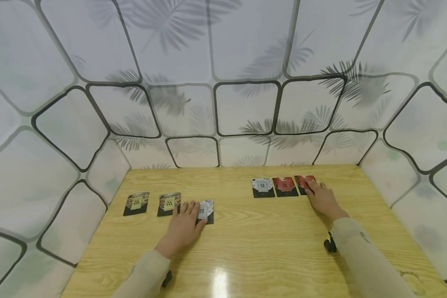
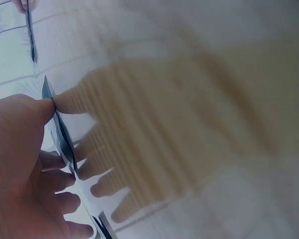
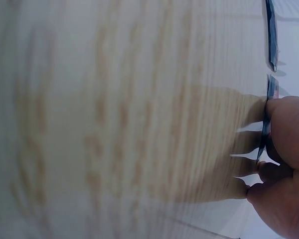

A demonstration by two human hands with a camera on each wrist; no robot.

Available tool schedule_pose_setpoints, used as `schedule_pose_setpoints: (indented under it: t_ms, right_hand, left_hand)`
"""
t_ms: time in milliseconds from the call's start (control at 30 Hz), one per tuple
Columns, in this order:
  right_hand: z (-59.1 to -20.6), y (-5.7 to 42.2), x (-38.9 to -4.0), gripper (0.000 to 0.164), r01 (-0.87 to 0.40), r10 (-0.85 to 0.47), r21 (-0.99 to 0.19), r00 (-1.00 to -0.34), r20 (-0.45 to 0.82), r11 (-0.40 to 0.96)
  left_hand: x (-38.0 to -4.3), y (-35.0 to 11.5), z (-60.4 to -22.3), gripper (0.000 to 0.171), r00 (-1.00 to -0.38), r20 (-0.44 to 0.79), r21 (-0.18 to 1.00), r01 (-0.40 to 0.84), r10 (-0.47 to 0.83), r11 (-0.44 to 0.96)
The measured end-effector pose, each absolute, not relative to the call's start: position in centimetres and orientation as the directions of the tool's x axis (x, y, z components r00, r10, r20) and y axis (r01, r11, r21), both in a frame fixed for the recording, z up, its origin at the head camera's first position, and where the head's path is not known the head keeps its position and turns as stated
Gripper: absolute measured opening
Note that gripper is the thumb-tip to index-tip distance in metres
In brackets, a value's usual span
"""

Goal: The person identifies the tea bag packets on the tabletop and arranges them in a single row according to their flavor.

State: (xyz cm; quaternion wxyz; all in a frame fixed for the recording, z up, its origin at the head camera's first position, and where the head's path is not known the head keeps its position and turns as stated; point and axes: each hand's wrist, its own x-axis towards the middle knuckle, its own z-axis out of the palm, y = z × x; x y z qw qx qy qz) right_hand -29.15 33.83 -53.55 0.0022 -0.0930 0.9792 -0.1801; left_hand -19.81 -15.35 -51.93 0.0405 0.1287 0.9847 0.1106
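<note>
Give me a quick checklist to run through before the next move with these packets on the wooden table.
1. Left hand on the white-faced packet: ok, fingers lie over it.
2. Right hand on the end red packet: ok, fingers cover part of it.
3. Grip closed round either packet: cannot tell.
4. Two yellow-labelled dark packets lie apart: ok.
5. Middle red packet and white packet beside it untouched: ok.
6. Bare wooden table in front: ok.

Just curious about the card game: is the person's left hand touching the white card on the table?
Touching. The head view shows the left hand lying on the white card, fingers overlapping it; the left wrist view shows the thumb against its edge.
</note>
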Motion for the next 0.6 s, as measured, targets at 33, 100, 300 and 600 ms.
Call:
schedule_pose_setpoints:
  t_ms: [33,100,300,600]
  right_hand:
    - [-53.5,33.8,-29.1,0.052,-0.177,-0.181,-0.360,-0.983,0.023,0.916]
    - [-53.4,33.8,-29.1,0.052,-0.172,-0.178,-0.368,-0.984,0.018,0.914]
    - [-53.3,33.8,-29.0,0.053,-0.163,-0.172,-0.371,-0.985,0.008,0.914]
    - [-53.5,33.7,-29.0,0.052,-0.158,-0.166,-0.368,-0.986,0.012,0.916]
  left_hand:
    - [-20.0,-15.2,-51.9,0.071,-0.964,-0.055,0.230,0.241,0.260,0.943]
    - [-20.3,-14.9,-51.9,0.071,-0.965,-0.057,0.234,0.238,0.258,0.943]
    - [-21.4,-14.0,-52.3,0.072,-0.966,-0.070,0.236,0.225,0.247,0.945]
    - [-22.5,-12.8,-52.2,0.073,-0.967,-0.074,0.228,0.223,0.245,0.948]
